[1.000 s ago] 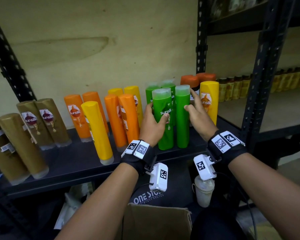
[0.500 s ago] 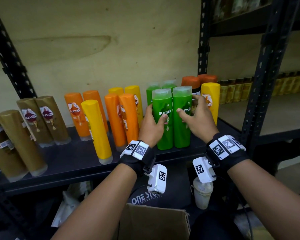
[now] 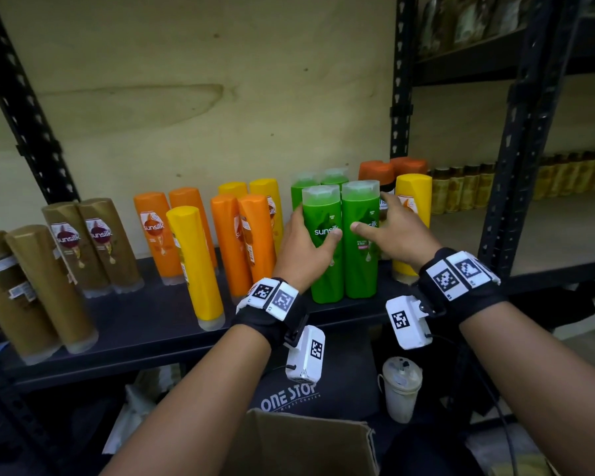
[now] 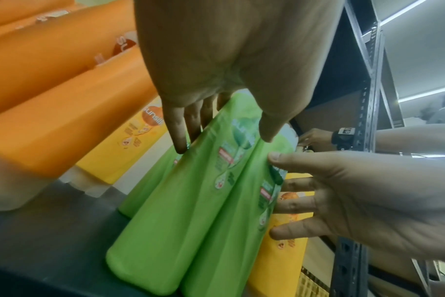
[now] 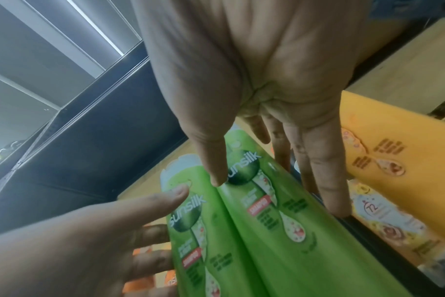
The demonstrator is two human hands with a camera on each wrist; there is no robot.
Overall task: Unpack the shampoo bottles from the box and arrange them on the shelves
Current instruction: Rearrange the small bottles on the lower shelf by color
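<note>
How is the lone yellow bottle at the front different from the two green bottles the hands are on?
The lone yellow bottle has a plain yellow top; the two green bottles have clear caps. The yellow one stands apart, untouched; the green ones stand pressed together between the left hand and right hand. The yellow one shows no front label; the green ones show theirs. All stand on the same dark shelf.
</note>
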